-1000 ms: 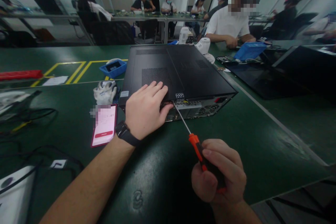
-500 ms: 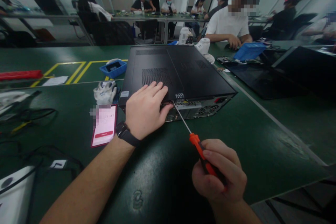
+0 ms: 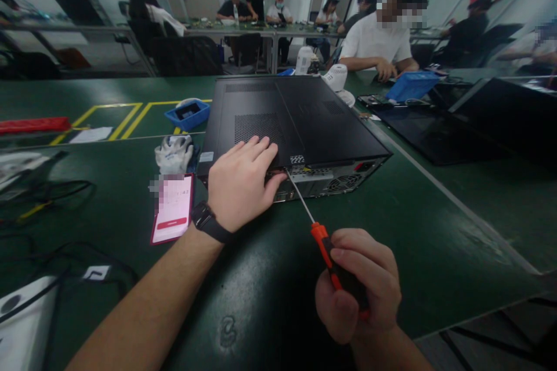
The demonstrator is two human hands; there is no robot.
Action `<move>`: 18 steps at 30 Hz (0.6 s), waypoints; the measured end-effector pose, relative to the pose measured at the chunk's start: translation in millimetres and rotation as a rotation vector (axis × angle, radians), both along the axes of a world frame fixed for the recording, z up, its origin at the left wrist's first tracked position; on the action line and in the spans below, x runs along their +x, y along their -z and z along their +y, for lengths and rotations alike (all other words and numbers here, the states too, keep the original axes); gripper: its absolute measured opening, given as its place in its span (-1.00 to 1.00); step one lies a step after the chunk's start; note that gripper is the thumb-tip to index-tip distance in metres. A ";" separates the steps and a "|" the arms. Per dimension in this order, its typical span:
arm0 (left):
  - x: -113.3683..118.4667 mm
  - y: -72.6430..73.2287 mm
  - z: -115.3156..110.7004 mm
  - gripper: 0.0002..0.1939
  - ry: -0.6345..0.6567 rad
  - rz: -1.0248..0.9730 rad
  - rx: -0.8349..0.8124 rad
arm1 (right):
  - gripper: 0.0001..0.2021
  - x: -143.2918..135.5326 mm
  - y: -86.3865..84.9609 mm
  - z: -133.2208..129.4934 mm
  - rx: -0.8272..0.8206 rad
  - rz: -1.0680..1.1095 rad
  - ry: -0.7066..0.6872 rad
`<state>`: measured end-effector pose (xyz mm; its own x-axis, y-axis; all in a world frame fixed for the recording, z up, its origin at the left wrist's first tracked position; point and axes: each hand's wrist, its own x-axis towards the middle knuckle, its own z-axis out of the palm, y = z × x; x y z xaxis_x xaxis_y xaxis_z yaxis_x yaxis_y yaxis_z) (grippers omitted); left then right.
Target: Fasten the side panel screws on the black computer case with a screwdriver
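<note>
A lit phone (image 3: 174,208) lay on the green tabletop (image 3: 435,232); the left hand (image 3: 241,182), to its right, was spread over the near edge of a black computer case (image 3: 324,124) lying flat there. A screwdriver (image 3: 319,233) reached the case's near panel (image 3: 322,186), its orange-and-black handle (image 3: 348,284) clasped in the right hand (image 3: 368,278).

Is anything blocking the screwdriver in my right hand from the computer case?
Nothing visible does: the screwdriver in your right hand runs unobstructed to the rear edge of the computer case. Your left hand lies beside the shaft, not across it.
</note>
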<state>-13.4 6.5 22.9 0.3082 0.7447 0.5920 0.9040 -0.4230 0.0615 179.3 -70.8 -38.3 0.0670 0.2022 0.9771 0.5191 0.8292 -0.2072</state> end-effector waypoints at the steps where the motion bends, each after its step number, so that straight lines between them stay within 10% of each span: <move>1: 0.0 -0.1 -0.2 -0.53 0.000 0.002 0.000 | -0.76 1.2 0.3 0.5 -0.001 0.001 0.000; 10: 0.1 -0.7 -0.4 -0.53 -0.005 -0.004 -0.017 | -0.68 18.4 3.0 2.0 0.106 -0.088 0.230; 18: 0.4 -1.0 -0.6 -0.53 -0.014 0.006 -0.027 | -0.72 10.2 -2.7 -3.9 -0.028 -0.093 0.026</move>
<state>-13.0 5.9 24.0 0.3014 0.7646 0.5698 0.9101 -0.4088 0.0672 189.5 -74.7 -35.6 -0.0178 0.2292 0.9732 0.5583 0.8098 -0.1805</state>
